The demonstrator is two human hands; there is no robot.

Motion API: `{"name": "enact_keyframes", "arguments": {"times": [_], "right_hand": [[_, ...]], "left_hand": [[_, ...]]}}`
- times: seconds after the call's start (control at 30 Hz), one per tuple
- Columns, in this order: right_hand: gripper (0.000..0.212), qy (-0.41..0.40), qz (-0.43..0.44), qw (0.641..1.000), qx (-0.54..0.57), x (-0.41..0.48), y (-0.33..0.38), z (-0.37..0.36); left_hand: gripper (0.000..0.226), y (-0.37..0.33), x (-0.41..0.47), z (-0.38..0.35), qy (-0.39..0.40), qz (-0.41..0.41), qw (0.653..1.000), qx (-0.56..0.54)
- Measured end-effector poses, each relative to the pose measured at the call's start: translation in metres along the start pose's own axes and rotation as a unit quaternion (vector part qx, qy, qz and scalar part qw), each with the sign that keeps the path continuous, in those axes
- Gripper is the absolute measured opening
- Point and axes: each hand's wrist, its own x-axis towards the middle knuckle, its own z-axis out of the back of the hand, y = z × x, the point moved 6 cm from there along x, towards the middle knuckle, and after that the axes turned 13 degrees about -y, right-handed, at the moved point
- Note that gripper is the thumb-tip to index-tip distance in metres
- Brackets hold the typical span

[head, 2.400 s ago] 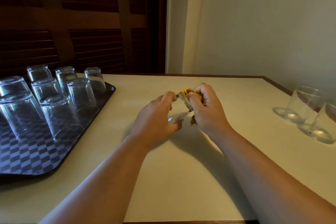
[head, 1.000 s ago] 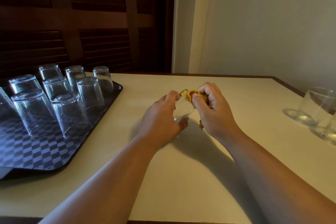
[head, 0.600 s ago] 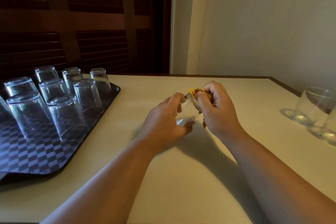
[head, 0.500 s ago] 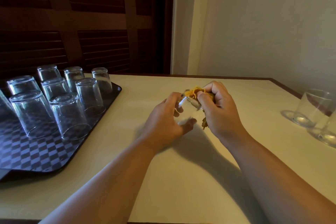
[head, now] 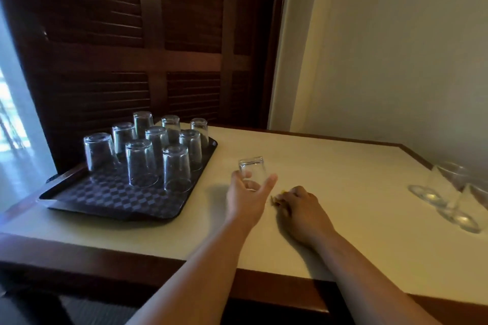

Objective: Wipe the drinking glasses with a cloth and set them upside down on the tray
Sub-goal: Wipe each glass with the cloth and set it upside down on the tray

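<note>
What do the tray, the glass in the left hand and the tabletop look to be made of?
Tray: likely moulded plastic, dark, checkered face, raised rim. Glass in the left hand: clear glass by the look, see-through with bright glints. Tabletop: smooth cream laminate, probably, with dark wood edging.

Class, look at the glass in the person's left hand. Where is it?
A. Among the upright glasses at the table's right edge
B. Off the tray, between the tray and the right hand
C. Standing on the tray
B: the left hand grips the glass right of the tray, left of the right hand.
</note>
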Motion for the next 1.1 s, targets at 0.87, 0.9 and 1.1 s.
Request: {"name": "enact_keyframes", "arguments": {"times": [0.87,0.9,1.1], "right_hand": [[0.044,0.047,0.013,0.998,0.031,-0.065,0.093,0.000],[0.044,0.052,0.012,0.998,0.036,-0.065,0.092,-0.001],[0.042,0.079,0.017,0.993,0.083,-0.065,0.081,0.003]], "left_hand": [[0.071,-0.028,0.030,0.202,-0.103,-0.091,0.919,0.369],[0.076,-0.027,0.030,0.202,-0.103,-0.083,0.922,0.364],[0.090,-0.041,-0.035,0.166,-0.149,-0.320,0.861,0.366]]}}
